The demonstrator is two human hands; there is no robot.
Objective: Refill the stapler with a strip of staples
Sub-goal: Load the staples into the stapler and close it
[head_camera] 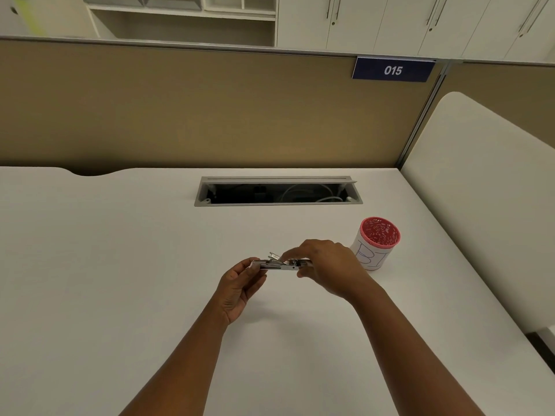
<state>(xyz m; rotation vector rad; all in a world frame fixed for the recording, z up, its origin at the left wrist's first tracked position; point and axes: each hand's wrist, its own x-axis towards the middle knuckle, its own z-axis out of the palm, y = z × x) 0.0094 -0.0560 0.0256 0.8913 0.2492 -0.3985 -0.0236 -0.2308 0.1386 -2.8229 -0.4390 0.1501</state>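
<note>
My left hand (pixel 237 288) pinches the metal stapler (pixel 280 264) by its left end, my right hand (pixel 329 267) grips its right end, index finger on top, red-rimmed cup (pixel 375 243) just right of my right fingers, stapler above the desk (pixel 120 250).

Both hands raised together, left hand (pixel 237 283) pinching, right hand (pixel 327 268) curled, forefinger extended

sign (pixel 393 69) on partition: "015" | cup (pixel 372 250): large blue handwritten marks, unreadable
</note>
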